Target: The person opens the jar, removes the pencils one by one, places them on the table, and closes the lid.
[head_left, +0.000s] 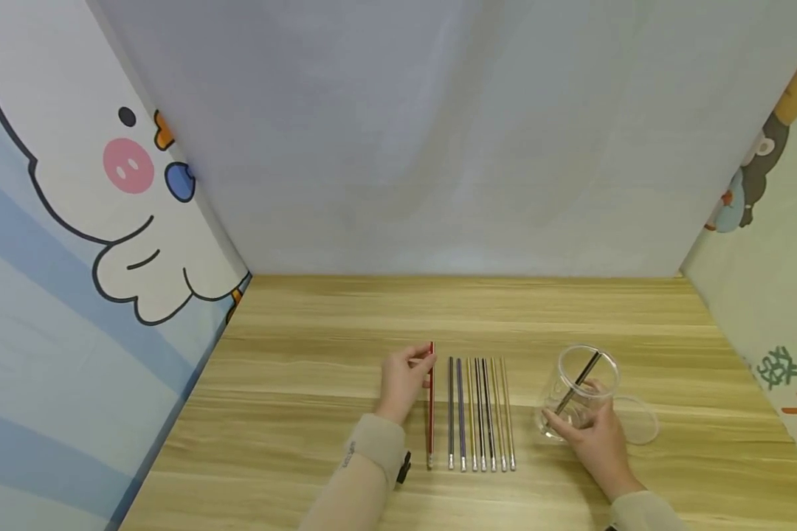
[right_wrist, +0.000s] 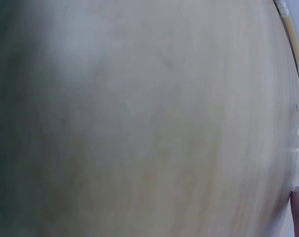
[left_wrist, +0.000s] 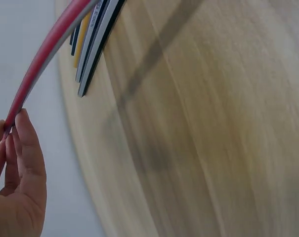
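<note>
At the left end of a row of pencils, my left hand (head_left: 401,381) pinches a red pencil (head_left: 431,420) near its far end. The left wrist view shows thumb and fingertips meeting on it. To its right lie several pencils (head_left: 462,420) in dark, purple and yellow colours, side by side, their eraser ends toward me. My right hand (head_left: 600,441) grips a clear plastic cup (head_left: 614,369) low on its side. Inside leans one dark pencil (head_left: 581,377). In the right wrist view, only a fingertip (right_wrist: 298,210) and part of the cup show at the edge.
A clear round lid (head_left: 647,436) lies on the wooden table (head_left: 305,332), right of the cup and partly behind my right hand. A pale backdrop (head_left: 398,147) rises at the table's far edge. Printed cloth panels with cartoon figures stand on the left and right.
</note>
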Action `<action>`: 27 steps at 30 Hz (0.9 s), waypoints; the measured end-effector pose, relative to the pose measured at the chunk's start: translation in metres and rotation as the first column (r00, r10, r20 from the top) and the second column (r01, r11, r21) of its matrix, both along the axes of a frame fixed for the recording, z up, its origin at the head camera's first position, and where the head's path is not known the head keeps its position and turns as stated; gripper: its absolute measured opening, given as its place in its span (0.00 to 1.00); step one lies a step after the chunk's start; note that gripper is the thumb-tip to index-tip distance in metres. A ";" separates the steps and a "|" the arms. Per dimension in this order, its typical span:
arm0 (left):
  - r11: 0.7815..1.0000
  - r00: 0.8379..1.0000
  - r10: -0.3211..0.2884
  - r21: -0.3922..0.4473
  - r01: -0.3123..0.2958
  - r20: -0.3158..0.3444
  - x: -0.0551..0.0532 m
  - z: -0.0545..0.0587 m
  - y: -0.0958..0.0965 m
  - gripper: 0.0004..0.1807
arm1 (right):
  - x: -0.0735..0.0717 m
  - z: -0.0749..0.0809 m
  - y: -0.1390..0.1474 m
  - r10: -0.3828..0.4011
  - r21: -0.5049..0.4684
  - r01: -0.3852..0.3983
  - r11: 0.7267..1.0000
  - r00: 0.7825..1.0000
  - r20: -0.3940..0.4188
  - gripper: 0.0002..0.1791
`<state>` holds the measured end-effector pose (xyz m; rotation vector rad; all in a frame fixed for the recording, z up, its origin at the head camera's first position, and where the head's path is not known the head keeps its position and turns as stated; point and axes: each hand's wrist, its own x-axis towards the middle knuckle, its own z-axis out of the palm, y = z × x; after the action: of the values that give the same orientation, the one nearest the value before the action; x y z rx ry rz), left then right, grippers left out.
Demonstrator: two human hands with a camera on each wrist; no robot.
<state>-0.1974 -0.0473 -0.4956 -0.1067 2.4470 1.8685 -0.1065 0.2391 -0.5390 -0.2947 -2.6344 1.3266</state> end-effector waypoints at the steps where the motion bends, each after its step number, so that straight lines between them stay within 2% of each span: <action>1: 1.000 1.000 -0.004 0.000 0.004 0.001 -0.001 -0.002 0.002 0.15 | 0.000 0.000 0.000 0.002 0.000 -0.002 1.000 1.000 0.000 0.47; 12: 0.995 0.999 -0.010 -0.103 0.015 0.044 -0.011 -0.014 0.016 0.13 | 0.000 -0.001 0.002 -0.010 -0.011 0.010 1.000 1.000 0.028 0.49; 27: 0.992 0.984 0.013 -0.129 0.010 0.177 -0.019 -0.025 0.022 0.13 | -0.001 0.000 0.001 0.001 0.011 0.000 1.000 1.000 -0.032 0.45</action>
<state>-0.2164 -0.0250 -0.5204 -0.2693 2.4430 1.6209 -0.1075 0.2399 -0.5394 -0.2693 -2.6154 1.3050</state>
